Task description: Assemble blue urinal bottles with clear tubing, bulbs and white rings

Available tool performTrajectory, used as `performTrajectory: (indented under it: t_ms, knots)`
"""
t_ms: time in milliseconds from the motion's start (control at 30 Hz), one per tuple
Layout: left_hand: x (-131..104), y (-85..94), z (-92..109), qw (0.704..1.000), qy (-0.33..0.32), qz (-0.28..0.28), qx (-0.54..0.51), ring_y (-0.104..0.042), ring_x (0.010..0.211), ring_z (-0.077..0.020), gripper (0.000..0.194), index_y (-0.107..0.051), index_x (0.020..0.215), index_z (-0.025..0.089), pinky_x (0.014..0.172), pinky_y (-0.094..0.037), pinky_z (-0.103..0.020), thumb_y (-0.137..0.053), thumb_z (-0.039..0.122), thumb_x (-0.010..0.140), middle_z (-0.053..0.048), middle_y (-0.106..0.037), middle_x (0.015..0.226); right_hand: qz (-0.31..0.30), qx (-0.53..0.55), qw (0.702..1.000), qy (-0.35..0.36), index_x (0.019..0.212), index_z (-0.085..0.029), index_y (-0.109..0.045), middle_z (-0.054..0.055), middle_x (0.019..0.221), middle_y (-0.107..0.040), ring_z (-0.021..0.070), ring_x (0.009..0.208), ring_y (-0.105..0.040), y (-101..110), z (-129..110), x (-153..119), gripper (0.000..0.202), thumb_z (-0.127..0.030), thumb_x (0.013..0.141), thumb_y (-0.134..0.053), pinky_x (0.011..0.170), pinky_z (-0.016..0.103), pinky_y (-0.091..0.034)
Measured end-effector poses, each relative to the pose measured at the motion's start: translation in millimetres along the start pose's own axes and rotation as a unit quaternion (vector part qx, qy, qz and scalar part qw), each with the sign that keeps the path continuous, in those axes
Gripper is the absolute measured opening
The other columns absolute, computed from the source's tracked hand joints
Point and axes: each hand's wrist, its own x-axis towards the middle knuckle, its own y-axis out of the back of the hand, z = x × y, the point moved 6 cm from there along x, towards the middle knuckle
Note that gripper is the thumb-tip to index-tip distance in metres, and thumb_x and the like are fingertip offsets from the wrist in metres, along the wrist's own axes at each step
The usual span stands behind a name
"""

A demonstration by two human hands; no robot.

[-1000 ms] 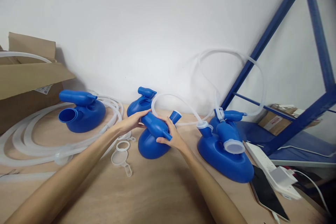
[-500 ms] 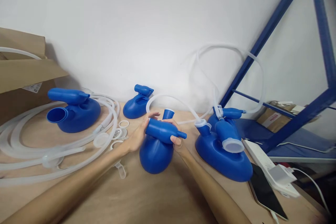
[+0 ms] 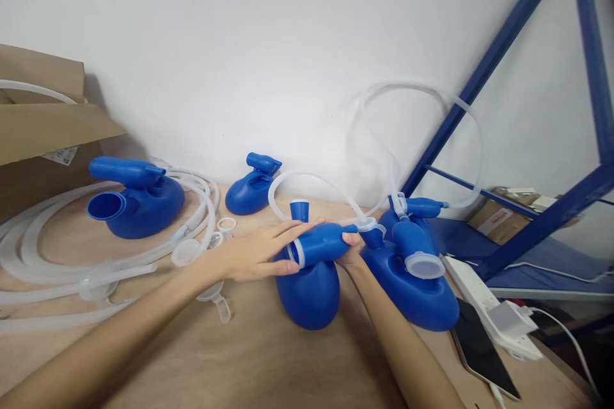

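Observation:
A blue plastic urinal bottle (image 3: 309,299) rests on the table in front of me. Across its top lies a blue tapered funnel (image 3: 326,241), with a white ring (image 3: 299,254) around the wide left end. My left hand (image 3: 254,250) grips that end, fingers over the top and thumb low by the ring. At the narrow spout, my right hand (image 3: 352,250) is closed round the funnel from behind; most of its fingers are hidden. Behind my left fingers a blue cup-shaped piece with a white rim (image 3: 300,211) stands up; its base is hidden.
More blue bottles stand at the left (image 3: 148,208), back (image 3: 249,193) and right (image 3: 407,287). Coiled clear tubing (image 3: 29,255), loose white rings (image 3: 227,224) and caps (image 3: 185,252) lie left. A phone (image 3: 482,348) and power strip (image 3: 503,319) sit right, beside a blue frame (image 3: 484,70).
The funnel and bottle have shifted right and turned, bringing the white-ringed end into view. My left hand has moved right over that end; my right hand has moved right with the spout.

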Motion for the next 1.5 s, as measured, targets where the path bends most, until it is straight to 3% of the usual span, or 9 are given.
performTrajectory:
  t_ms: [167,333,467,767,867,1067,1300,1400,1500]
  knots:
    - [-21.7,45.0,-36.7,0.975,0.198,-0.040,0.090,-0.070,0.093,-0.0309,0.041,-0.078,0.107,0.025,0.086,-0.052,-0.038,-0.065,0.056,0.085,-0.009,-0.076,0.105,0.029,-0.038,0.999,-0.014,0.084,-0.024,-0.077,0.013,0.092,-0.079,0.0427,0.109,-0.068,14.2,-2.0,-0.4,0.068,-0.081,0.053,-0.058,0.088,0.055,-0.055]
    - [-58.7,30.1,-97.7,0.909,0.356,-0.192,0.106,-0.068,0.085,-0.0339,0.065,-0.078,0.106,0.026,0.068,-0.050,-0.036,-0.088,0.039,0.043,-0.012,-0.074,0.105,0.039,-0.001,0.999,-0.002,0.080,-0.025,-0.075,0.014,0.088,-0.079,0.0436,0.113,-0.067,12.0,-3.0,-1.5,0.060,-0.078,0.058,-0.057,0.088,0.054,-0.056]
    - [-61.8,20.0,-125.8,0.890,0.374,-0.211,0.151,-0.067,0.085,-0.0344,0.074,-0.075,0.113,0.026,0.069,-0.051,-0.039,-0.086,0.033,0.041,-0.014,-0.071,0.113,0.038,0.013,0.999,-0.001,0.076,-0.023,-0.073,0.016,0.085,-0.076,0.0454,0.114,-0.066,12.8,-5.3,-2.5,0.066,-0.082,0.060,-0.048,0.090,0.058,-0.054]
    - [-52.0,9.7,-152.1,0.913,0.329,-0.198,0.141,-0.065,0.080,-0.0275,0.069,-0.071,0.122,0.028,0.071,-0.050,-0.035,-0.074,0.026,0.053,-0.009,-0.072,0.100,0.019,0.017,1.000,-0.007,0.086,-0.024,-0.078,0.015,0.088,-0.077,0.0441,0.117,-0.064,17.7,0.8,-1.9,0.069,-0.083,0.062,-0.052,0.096,0.061,-0.051]
    - [-49.6,5.8,-154.1,0.923,0.306,-0.180,0.149,-0.064,0.076,-0.0266,0.052,-0.075,0.107,0.025,0.069,-0.048,-0.035,-0.072,0.024,0.055,-0.008,-0.072,0.091,-0.012,0.014,1.000,0.002,0.074,-0.024,-0.078,0.015,0.075,-0.076,0.0425,0.107,-0.069,16.8,-3.7,0.3,0.065,-0.083,0.062,-0.055,0.099,0.060,-0.050]
    - [-36.5,17.5,-136.4,0.949,0.239,-0.122,0.168,-0.062,0.076,-0.0267,0.005,-0.068,0.071,0.021,0.073,-0.046,-0.037,-0.067,0.021,0.066,-0.009,-0.069,0.084,-0.053,-0.006,0.999,0.007,0.073,-0.019,-0.077,0.014,0.069,-0.076,0.0354,0.092,-0.074,17.8,-8.8,-0.4,0.076,-0.084,0.078,-0.037,0.097,0.062,-0.043]
    - [-13.1,51.4,-57.0,0.986,0.115,0.094,0.074,-0.065,0.099,-0.0270,0.027,-0.053,0.094,0.023,0.084,-0.047,-0.036,-0.043,0.048,0.101,-0.010,-0.071,0.109,0.011,-0.016,1.000,0.004,0.081,-0.018,-0.075,0.017,0.099,-0.079,0.0362,0.108,-0.071,27.0,-0.6,-4.8,0.069,-0.080,0.083,-0.044,0.090,0.055,-0.052]
    - [-10.8,42.1,-23.3,0.981,0.068,0.179,-0.030,-0.068,0.101,-0.0248,0.025,-0.044,0.092,0.024,0.081,-0.048,-0.033,-0.042,0.046,0.103,-0.009,-0.074,0.109,0.006,-0.019,1.000,-0.004,0.087,-0.018,-0.075,0.017,0.098,-0.078,0.0355,0.108,-0.072,22.8,1.2,-4.9,0.073,-0.086,0.080,-0.048,0.087,0.051,-0.056]
    - [-10.8,22.0,2.4,0.970,0.027,0.241,-0.001,-0.066,0.082,-0.0211,0.021,-0.047,0.089,0.024,0.073,-0.046,-0.032,-0.047,0.041,0.101,-0.006,-0.071,0.088,0.002,-0.024,1.000,-0.007,0.093,-0.019,-0.076,0.016,0.097,-0.078,0.0359,0.109,-0.071,16.9,0.1,-3.8,0.080,-0.094,0.071,-0.054,0.086,0.049,-0.059]
